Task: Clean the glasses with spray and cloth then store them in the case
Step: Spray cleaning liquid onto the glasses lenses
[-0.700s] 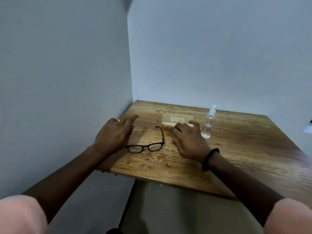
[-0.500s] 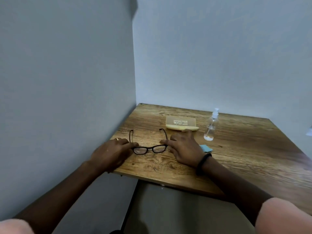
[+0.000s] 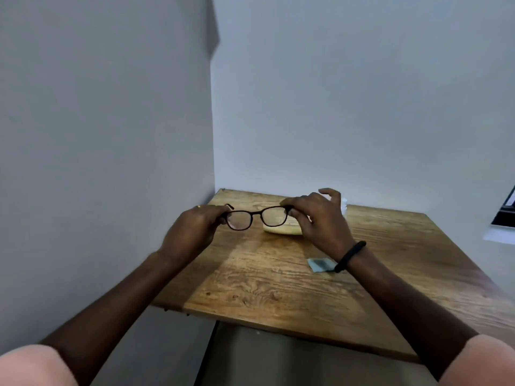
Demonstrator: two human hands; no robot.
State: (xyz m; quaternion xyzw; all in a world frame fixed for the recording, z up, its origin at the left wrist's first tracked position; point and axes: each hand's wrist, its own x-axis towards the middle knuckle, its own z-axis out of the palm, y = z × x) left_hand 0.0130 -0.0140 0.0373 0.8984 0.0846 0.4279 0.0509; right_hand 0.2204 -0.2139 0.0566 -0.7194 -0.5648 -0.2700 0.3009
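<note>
Black-framed glasses (image 3: 256, 216) hang in the air above the far left part of the wooden table (image 3: 278, 280). My left hand (image 3: 192, 232) pinches their left end and my right hand (image 3: 320, 221) pinches their right end. Behind them lies the tan glasses case (image 3: 281, 229), partly hidden by the right lens and my right hand. The clear spray bottle (image 3: 344, 204) stands behind my right hand, with only a sliver showing. A small light blue cloth (image 3: 320, 264) lies flat on the table beside my right wrist.
Grey walls close the table in on the left and at the back. A dark-edged object (image 3: 505, 210) shows on the wall at the right edge of view. The table's front edge runs just above my forearms.
Both hands took hold of the glasses on the table and lifted them up into the air. The bottle is now mostly hidden behind my right hand.
</note>
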